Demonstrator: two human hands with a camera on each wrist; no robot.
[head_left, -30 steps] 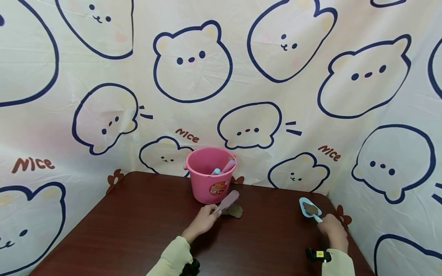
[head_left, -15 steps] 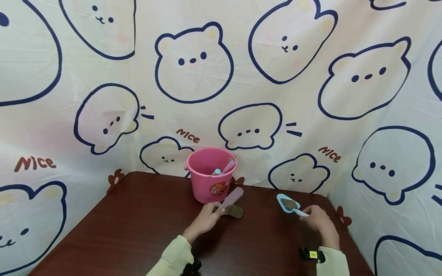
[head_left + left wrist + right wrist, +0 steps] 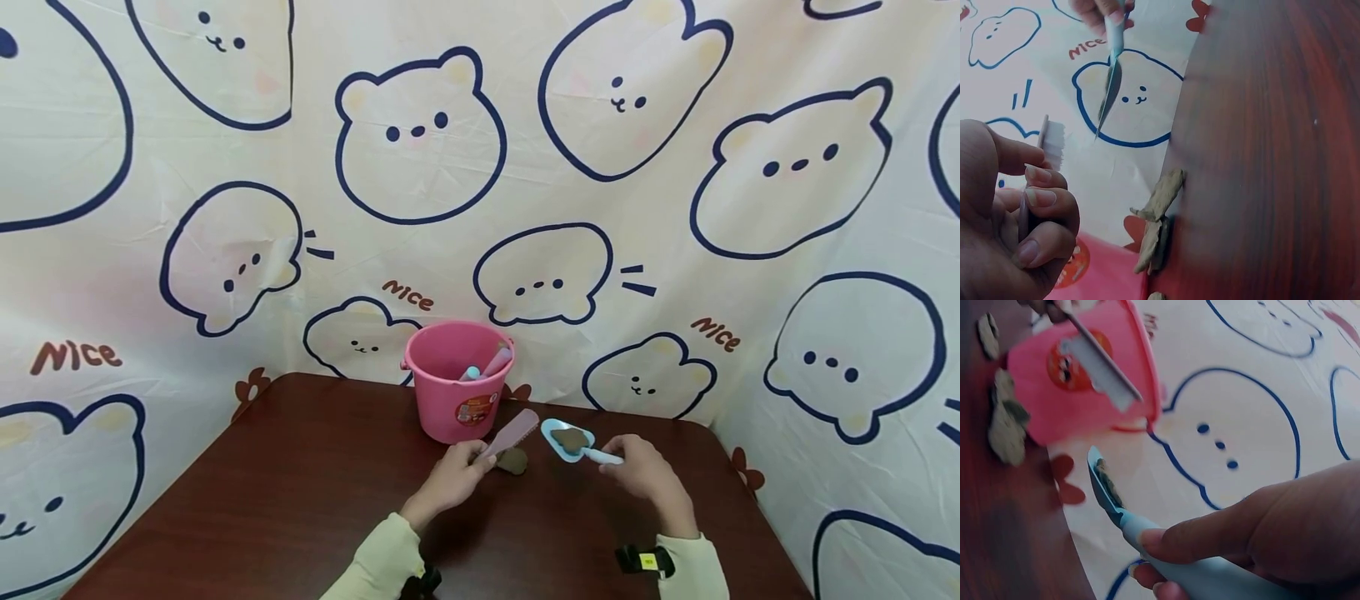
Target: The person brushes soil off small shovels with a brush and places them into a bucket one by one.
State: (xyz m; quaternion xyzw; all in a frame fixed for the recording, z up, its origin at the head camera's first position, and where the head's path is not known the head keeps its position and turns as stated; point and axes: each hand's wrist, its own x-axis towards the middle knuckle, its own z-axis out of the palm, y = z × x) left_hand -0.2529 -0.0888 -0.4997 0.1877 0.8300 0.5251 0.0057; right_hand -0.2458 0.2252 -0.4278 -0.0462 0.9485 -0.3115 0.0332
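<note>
My left hand (image 3: 448, 483) grips a pale mauve brush (image 3: 514, 430) by its handle, close in front of the pink bucket (image 3: 450, 408). White bristles line one side of the brush in both wrist views. On the right, my right hand (image 3: 643, 473) holds a light blue toy shovel (image 3: 551, 447) by its handle, fingers and thumb wrapped round it. A flat brown piece (image 3: 572, 440) like dried clay lies in the shovel's scoop. Similar brown pieces (image 3: 1009, 428) lie on the table beside the bucket, partly hidden by the left hand and brush in the head view.
Inside the bucket stand a pale blue handle (image 3: 470, 373) and a pinkish one (image 3: 497, 362). The dark red-brown table (image 3: 322, 483) ends at a cartoon-printed cloth (image 3: 420, 250), which hangs behind it and at both sides.
My right hand has carried the shovel with its brown piece leftward from the table's right side, close to the brush. The left hand and brush have shifted only slightly right.
</note>
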